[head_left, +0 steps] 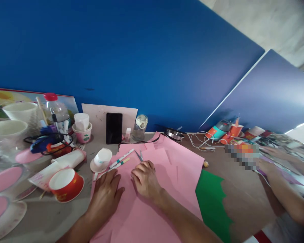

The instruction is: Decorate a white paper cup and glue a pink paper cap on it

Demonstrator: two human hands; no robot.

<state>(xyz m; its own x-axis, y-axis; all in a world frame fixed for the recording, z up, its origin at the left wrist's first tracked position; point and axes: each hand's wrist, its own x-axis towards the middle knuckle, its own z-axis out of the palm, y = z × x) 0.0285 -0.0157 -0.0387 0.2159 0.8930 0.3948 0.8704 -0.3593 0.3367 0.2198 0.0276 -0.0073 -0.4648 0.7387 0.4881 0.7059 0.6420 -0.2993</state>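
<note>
Several overlapping sheets of pink paper (152,216) lie on the table before me. My left hand (106,190) rests on their left side, palm down with its fingers spread, holding nothing. To the right of it, my right hand (145,179) is curled around the handle end of scissors; their metal blades (139,156) point away from me. The handles are hidden under the fingers. Two markers (121,160) lie on the paper between and beyond my hands. A small white cup (102,158) stands just past my left fingertips.
A red paper bowl (66,185), cups and a bottle (57,109) crowd the left. A black phone (114,128) and a glass jar (140,127) stand at the back. Green paper (212,202) lies right. Another person's arm (286,192) reaches in at far right.
</note>
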